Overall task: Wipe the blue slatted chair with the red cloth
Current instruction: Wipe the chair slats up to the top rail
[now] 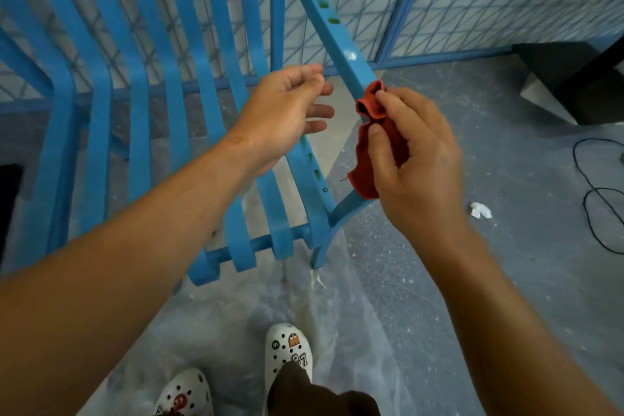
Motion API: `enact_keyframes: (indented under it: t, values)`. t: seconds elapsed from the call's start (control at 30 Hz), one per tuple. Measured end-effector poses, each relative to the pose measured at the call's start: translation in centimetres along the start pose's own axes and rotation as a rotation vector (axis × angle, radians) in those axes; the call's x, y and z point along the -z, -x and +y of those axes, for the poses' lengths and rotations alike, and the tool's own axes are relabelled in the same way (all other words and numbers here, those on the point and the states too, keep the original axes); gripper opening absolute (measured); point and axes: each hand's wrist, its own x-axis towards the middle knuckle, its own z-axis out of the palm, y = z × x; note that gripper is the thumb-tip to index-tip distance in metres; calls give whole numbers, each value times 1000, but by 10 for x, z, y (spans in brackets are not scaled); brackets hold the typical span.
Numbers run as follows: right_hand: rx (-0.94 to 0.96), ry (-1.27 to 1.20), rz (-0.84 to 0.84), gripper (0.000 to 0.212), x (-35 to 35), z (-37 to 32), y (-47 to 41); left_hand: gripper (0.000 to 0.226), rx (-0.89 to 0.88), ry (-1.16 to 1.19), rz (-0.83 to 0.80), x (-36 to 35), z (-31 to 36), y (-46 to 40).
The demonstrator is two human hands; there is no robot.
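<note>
Pinching the red cloth (pixel 374 145) between thumb and fingers, the right hand (pixel 415 159) presses its bunched top against the side rail of the blue slatted chair (pixel 341 40). Just left of that grip, the left hand (pixel 287 111) hovers open, fingers spread, holding nothing, above the seat slats.

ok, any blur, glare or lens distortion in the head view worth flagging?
Head view: strong wide-angle bowing on the blue chair slats; slight motion blur on left hand; right hand and red cloth fairly sharp; small glare spots on the chair's side rail; lighting soft, even.
</note>
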Motion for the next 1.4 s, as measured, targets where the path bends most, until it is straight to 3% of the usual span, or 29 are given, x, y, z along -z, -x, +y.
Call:
enact_keyframes:
  t: [0.27,0.4,0.67,0.83,1.2,1.4]
  values:
    - [-17,68,-19,33,4,-4,-16,31,20,101,-79,-2,-2,-50]
    - [17,155,-101,27,5,-9,-35,35,74,83,-95,-3,1,-55]
    - [-99,161,-243,22,-2,-25,-85,48,183,107,-141,9,14,-68]
    - [-138,133,-297,22,-10,-19,-105,30,195,128,-127,8,18,-78]
    - [-52,138,-217,27,20,-14,-44,19,190,128,-68,10,11,-80]
    - [-45,182,-275,24,15,-20,-66,15,144,55,17,9,16,-86]
